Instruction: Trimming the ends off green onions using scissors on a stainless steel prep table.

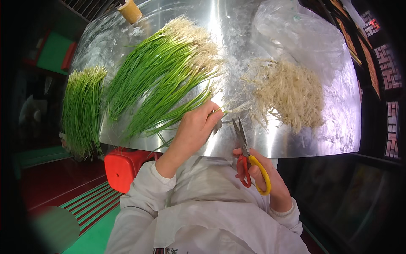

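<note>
Between thumb and fingers, my left hand (197, 125) pinches a thin green scallion (226, 111); its white end and roots point right. My right hand (265, 173) holds scissors (243, 144) with one red and one yellow handle. Their blades point up, slightly parted, just below the scallion's root end and apart from it. Beyond my left hand lies a broad pile of scallions (158, 70), roots still on, leaves towards the lower left. A heap of cut-off pale roots (291, 92) sits on the right. At the far left, a bundle of rootless scallions (83, 108) overhangs the edge.
The steel table (234, 47) has a curved-looking front edge close to my body. A clear plastic bag (298, 31) lies at the back right, and a bamboo piece (130, 12) at the back left. Below the table stands a red plastic stool (122, 168).
</note>
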Tool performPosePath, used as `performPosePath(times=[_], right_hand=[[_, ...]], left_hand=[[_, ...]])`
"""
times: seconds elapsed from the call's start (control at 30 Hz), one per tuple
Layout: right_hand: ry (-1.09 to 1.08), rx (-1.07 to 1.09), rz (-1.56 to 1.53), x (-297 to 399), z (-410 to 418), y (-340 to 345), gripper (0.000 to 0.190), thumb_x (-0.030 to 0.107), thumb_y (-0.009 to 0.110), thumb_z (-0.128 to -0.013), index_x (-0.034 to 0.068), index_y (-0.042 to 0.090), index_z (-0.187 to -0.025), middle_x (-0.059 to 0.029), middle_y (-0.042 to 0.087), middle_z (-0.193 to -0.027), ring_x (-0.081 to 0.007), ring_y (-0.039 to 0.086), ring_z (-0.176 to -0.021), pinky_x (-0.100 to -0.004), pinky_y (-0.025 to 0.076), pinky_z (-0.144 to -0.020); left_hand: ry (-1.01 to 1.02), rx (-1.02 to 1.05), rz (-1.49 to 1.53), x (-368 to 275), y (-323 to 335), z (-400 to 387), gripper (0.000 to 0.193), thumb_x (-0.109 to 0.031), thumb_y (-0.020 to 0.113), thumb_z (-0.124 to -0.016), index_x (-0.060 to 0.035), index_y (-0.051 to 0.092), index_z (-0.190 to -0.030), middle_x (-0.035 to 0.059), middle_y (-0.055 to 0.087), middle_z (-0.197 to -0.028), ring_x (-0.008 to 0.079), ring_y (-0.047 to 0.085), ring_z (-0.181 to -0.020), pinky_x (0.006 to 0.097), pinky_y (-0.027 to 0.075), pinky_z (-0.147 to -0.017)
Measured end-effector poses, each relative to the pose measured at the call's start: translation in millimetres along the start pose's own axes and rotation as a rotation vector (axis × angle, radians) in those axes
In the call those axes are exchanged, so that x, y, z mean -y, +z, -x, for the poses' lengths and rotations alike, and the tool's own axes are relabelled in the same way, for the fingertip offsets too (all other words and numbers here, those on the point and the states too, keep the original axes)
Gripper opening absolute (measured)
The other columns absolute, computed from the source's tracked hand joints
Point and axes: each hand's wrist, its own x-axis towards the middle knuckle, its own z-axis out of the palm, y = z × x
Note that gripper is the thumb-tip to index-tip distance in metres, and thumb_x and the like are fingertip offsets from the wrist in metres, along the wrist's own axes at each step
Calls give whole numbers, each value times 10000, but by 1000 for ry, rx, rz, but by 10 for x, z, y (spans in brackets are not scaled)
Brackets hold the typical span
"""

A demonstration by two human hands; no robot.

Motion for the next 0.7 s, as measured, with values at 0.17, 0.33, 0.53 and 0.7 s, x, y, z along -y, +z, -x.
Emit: performPosePath(times=[0.17, 0.33, 0.53, 0.7], right_hand=[[41, 14, 61, 131, -26, 12, 689, 576, 622, -969, -7, 549, -1328, 9, 537, -811, -65, 475, -599, -223, 397, -551], [-7, -70, 134, 146, -49, 40, 631, 490, 673, -967, -15, 564, -1328, -7, 524, -829, -85, 477, -689, -233, 404, -606], [-34, -110, 111, 82, -3, 72, 636, 471, 693, -953, -22, 566, -1335, -5, 494, -828, -94, 437, -699, -242, 389, -618], [20, -149, 178, 106, 34, 97, 648, 483, 706, -931, -25, 575, -1311, 4, 478, -811, -80, 421, -666, -234, 377, -594]], left_hand=[[132, 14, 19, -15, 68, 85, 151, -137, 634, -995, 13, 640, -986, 106, 639, -830, 224, 597, -708, 324, 475, -657], [205, 42, 20, -125, 113, 156, 130, -110, 658, -971, 16, 660, -1002, 122, 647, -862, 244, 614, -726, 340, 479, -664], [173, 131, 6, -175, 93, 151, 125, -99, 645, -972, 19, 685, -987, 118, 651, -843, 241, 620, -718, 334, 473, -652], [129, 182, 70, -206, 71, 117, 141, -102, 629, -980, 24, 692, -973, 115, 666, -837, 216, 614, -698, 329, 470, -641]])
